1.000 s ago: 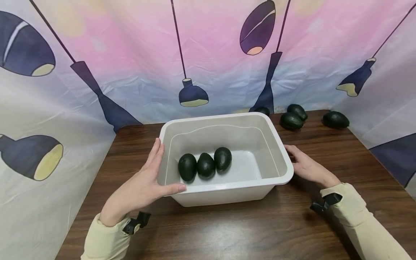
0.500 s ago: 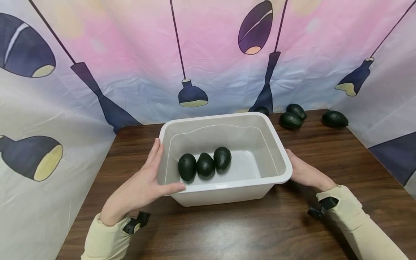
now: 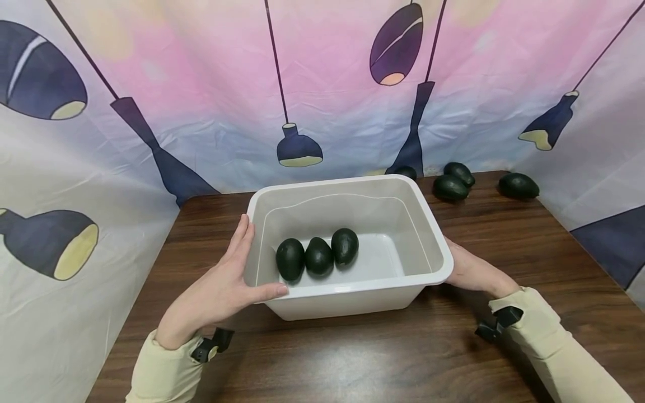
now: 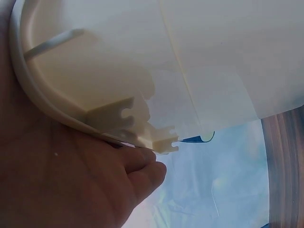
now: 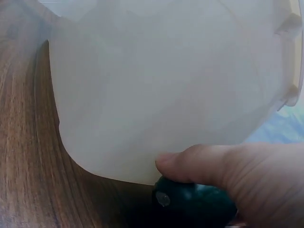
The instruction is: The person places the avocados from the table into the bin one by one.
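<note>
A light grey plastic bin [image 3: 347, 288] stands on the brown table, with three dark green avocados inside: a left one [image 3: 290, 259], a middle one [image 3: 319, 257] and a right one [image 3: 345, 246]. My left hand [image 3: 221, 294] rests on the bin's left front corner, its fingers straight along the left rim and its thumb lying on the front rim. Beyond the bin's right wall, my right hand [image 3: 476, 270] is partly hidden by the rim in the head view. The right wrist view shows that hand gripping another avocado [image 5: 194, 202], thumb on top, close against the bin's outer wall.
Several more avocados lie at the back right of the table [image 3: 353, 358]: a pair [image 3: 450, 187], a single one [image 3: 519, 185], and one [image 3: 406, 172] partly hidden behind the bin's rim. A printed cloth [image 3: 227, 84] hangs behind the table.
My right hand has moved slightly left, and its fingers have gone out of sight behind the bin's right side. The left hand, the bin and the avocados inside stay in place.
</note>
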Motion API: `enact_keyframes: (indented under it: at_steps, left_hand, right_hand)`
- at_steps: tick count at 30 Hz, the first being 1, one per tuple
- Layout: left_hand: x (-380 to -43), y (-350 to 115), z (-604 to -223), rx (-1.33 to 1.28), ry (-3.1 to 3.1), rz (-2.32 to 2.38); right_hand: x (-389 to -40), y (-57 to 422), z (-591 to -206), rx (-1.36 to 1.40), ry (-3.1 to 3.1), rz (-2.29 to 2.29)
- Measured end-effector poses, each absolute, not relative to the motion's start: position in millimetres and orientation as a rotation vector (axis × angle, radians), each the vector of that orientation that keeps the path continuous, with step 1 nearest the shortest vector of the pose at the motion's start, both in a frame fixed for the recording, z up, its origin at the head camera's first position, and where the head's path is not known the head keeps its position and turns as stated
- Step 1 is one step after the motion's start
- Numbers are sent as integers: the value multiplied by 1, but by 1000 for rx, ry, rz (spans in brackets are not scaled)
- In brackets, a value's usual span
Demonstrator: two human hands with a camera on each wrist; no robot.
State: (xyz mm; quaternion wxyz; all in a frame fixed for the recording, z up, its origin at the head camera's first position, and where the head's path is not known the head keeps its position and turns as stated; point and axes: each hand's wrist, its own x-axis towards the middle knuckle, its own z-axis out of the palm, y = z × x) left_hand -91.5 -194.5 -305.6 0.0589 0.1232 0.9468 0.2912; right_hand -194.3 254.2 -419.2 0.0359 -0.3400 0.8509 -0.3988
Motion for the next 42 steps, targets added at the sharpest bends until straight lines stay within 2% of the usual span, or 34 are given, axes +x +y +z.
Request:
enact_keyframes:
  at_steps: [11,29,42]
  left_hand:
    - [-90,-197,-308,358,2863,897]
    - [-93,-197,-303,358,2849,911]
    - [-94,-198,-304,350,2857,885]
  right_hand:
    - [-193,263,-395,-823,2761,-969]
    - [-184,281,-324,-544,2982,-1119]
    - [-178,257,-297,-669,2923,-1487]
